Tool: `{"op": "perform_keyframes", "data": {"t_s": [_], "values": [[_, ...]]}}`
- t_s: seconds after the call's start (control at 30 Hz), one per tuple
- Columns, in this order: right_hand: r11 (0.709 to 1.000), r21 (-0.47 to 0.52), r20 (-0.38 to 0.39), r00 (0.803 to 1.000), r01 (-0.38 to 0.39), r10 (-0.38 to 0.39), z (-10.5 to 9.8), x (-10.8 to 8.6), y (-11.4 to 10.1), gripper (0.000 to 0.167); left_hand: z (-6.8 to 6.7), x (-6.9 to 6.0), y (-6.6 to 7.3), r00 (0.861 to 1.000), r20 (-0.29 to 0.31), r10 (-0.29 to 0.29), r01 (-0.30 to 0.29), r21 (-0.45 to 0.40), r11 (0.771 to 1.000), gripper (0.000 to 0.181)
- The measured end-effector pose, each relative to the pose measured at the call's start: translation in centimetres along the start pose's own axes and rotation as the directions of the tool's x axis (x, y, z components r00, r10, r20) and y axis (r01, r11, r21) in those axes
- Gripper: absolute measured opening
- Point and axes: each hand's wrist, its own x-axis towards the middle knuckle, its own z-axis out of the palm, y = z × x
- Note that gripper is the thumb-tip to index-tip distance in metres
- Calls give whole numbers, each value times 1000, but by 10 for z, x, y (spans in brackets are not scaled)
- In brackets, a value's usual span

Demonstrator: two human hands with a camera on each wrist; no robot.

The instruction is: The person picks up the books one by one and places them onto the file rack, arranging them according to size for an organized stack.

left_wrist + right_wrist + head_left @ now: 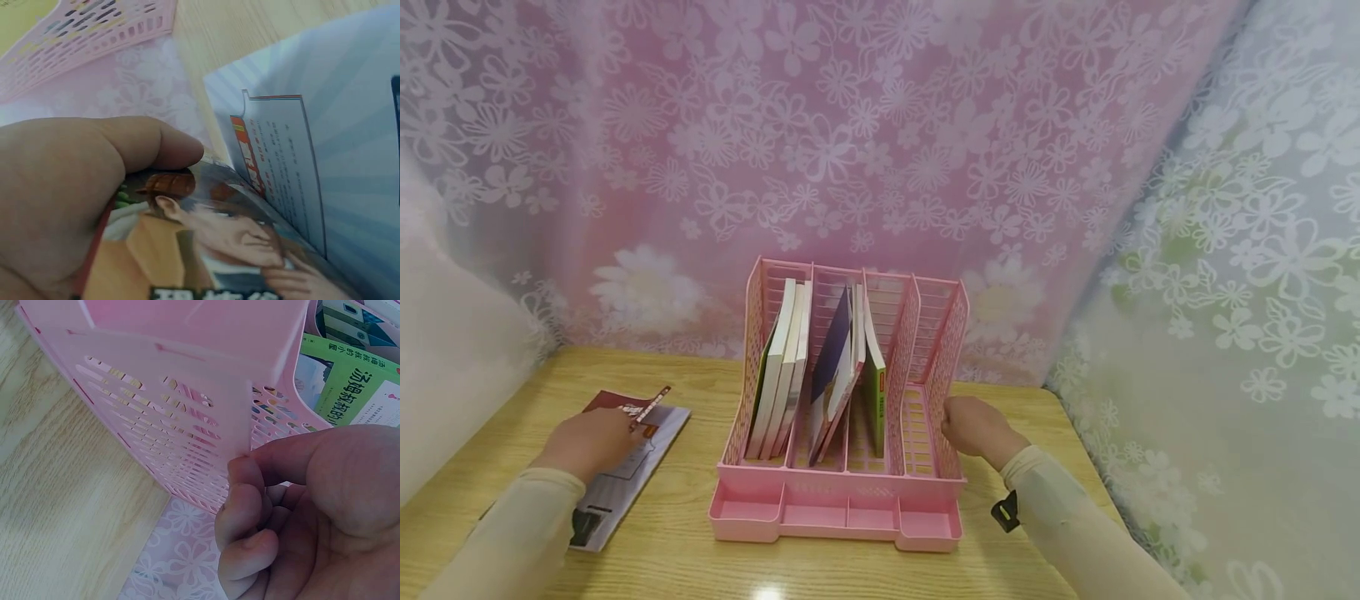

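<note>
At the left of the table, my left hand point(583, 440) grips an illustrated book point(206, 244), its thumb lying along the cover with a drawn man. Beside it lies a grey-blue printed surface point(632, 487); whether that is a second book or part of the same one, I cannot tell. The pink file rack point(842, 481) stands mid-table. My right hand point(981, 425) pinches the front edge of its right side wall, thumb against curled fingers point(247, 506). Upright in the rack are several white-edged books point(782, 375), a leaning group point(838, 375) and a green-spined book point(878, 387).
Along the rack's front runs a low pink tray point(872, 515) divided into compartments. The rightmost rack slot point(917, 425) shows its bare slatted base. Floral curtain point(827, 167) hangs behind the wooden table point(700, 417), and more flowered cloth point(1247, 375) stands at the right.
</note>
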Motion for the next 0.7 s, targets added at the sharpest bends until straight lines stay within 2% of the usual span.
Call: {"op": "perform_keyframes", "data": {"t_s": [0.13, 0.3, 0.4, 0.53, 0.63, 0.7], "values": [[1000, -16, -1, 1000, 0, 0, 0, 0, 0, 13, -4, -3, 0, 999, -47, 24, -27, -65, 998, 34], [1000, -18, 1, 1000, -3, 3, 0, 0, 0, 14, -24, -8, -2, 988, -148, 39, -62, -156, 986, 35], [1000, -14, 10, 1000, 2, -2, 0, -2, -1, 14, -37, -11, -2, 986, -169, 10, -43, -197, 979, 33], [1000, -26, 27, 1000, 7, -7, -2, -3, -2, 19, -48, -15, -3, 992, -126, -26, -12, -295, 955, 47], [999, -31, 21, 1000, 9, -8, -3, -3, -2, 19, -54, -18, -7, 984, -163, -73, 16, -325, 946, 60], [1000, -29, 16, 1000, 8, -7, -3, -3, -2, 17, -58, -21, -9, 973, -205, -107, 36, -320, 947, 65]]}}
